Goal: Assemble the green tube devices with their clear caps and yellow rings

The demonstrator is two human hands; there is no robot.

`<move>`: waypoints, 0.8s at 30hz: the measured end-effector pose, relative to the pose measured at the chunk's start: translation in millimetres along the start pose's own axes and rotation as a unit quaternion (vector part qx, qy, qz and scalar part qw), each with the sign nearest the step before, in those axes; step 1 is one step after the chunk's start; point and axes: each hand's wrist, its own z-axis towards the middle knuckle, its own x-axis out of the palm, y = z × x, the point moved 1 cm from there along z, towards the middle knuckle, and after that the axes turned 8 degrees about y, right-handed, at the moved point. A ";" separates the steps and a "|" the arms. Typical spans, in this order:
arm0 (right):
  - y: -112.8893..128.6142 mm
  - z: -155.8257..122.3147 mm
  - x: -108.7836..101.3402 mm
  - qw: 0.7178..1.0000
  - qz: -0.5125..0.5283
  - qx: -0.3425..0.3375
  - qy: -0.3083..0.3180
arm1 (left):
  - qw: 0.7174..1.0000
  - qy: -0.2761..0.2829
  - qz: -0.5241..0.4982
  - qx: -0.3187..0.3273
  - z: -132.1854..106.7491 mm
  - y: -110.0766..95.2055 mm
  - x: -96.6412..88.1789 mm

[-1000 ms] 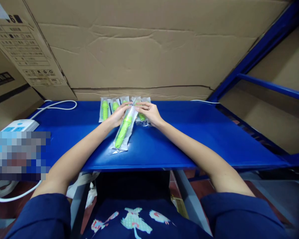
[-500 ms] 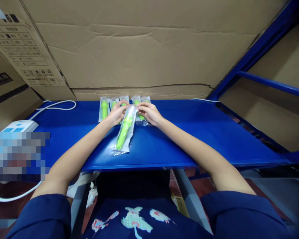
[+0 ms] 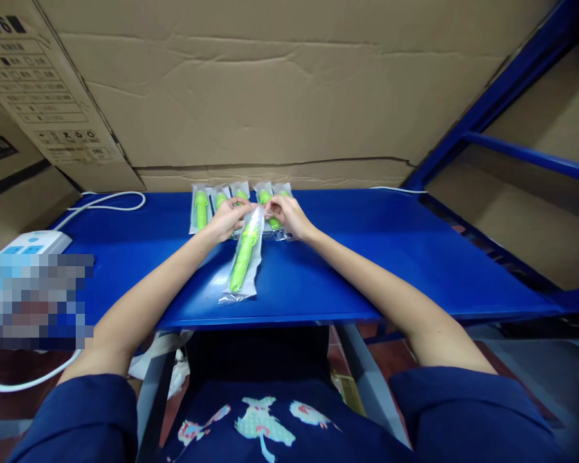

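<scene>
We find the clear packet with its green item above the middle of the blue counter, its far end between the two hands. The left grip is pinched, thumb to fingers, on the packet's far left corner; the right grip is likewise pinched on the far right corner. The body slants towards us and slightly left, its near end just short of the counter's front edge; we cannot tell whether that end touches the surface. Beyond the hands, a row of similar packets lies along the back edge, near the cardboard panel. At the left edge we note a white power strip. Rightward, a broad blue stretch runs to the metal frame at the right edge.
</scene>
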 end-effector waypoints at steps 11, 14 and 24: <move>7.5 -8.9 6.5 0.988 0.004 0.142 0.057 | 0.998 -0.015 -0.053 0.008 -6.7 -8.2 8.6; 9.5 -9.8 6.4 0.990 0.026 0.122 0.063 | 0.999 -0.002 -0.042 0.026 -3.5 -6.4 5.2; 15.7 -13.3 9.3 0.996 -0.002 0.060 0.059 | 0.989 0.096 0.086 0.069 -2.4 1.8 5.8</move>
